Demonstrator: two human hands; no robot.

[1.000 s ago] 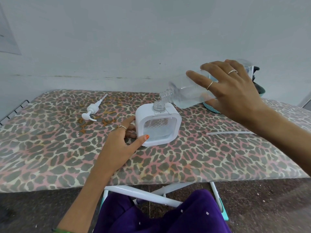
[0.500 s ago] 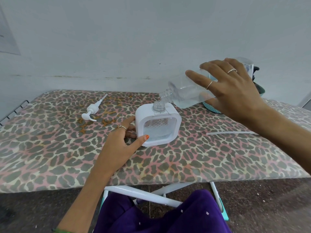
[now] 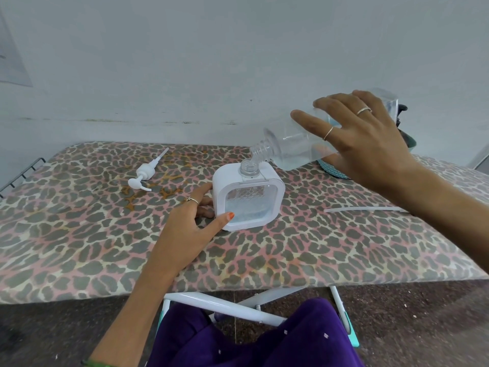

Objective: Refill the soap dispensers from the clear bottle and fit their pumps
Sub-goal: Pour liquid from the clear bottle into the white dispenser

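A leopard-print ironing board [image 3: 79, 247] fills the middle of the frame, its far edge against a pale wall [image 3: 211, 62] and its near edge above white crossed legs [image 3: 225, 305] and a dark floor [image 3: 39, 335]. At centre stands the white square soap dispenser [image 3: 248, 200], neck open. The left hand [image 3: 185, 229] grips its left side, thumb on the front and fingers curled behind. The right hand [image 3: 370, 139], at upper right, clamps the clear bottle [image 3: 288, 144], tilted with its mouth just above the dispenser neck. A white pump [image 3: 144, 173] lies left of centre, well apart. A white tube [image 3: 365, 209] lies at right. The board's left half is open.
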